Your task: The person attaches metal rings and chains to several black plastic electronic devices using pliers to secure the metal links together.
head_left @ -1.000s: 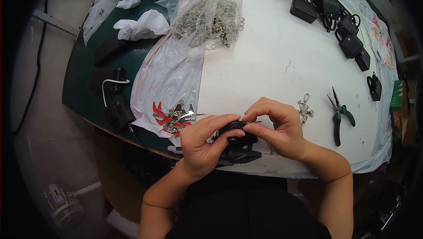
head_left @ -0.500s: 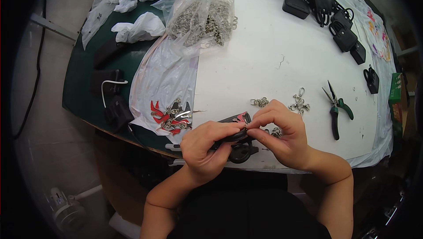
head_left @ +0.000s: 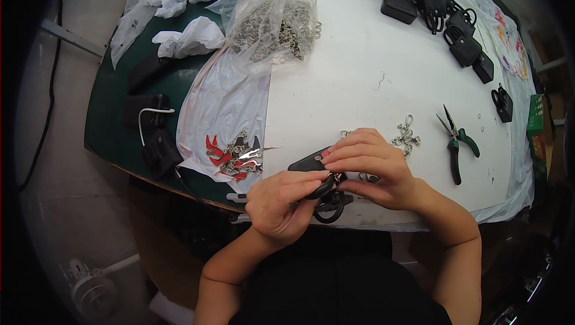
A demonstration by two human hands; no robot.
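Left hand (head_left: 278,205) has a black strap (head_left: 324,187) pinched between thumb and fingers, near the surface's (head_left: 335,85) front edge. Right hand (head_left: 374,166) has its fingers bunched over the strap's end; can't tell what they're gripping. I'd pinch firmly close to that end and make small right-hand moves.

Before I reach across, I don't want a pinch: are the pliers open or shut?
Open: the pliers lie with their tips apart and handles spread.
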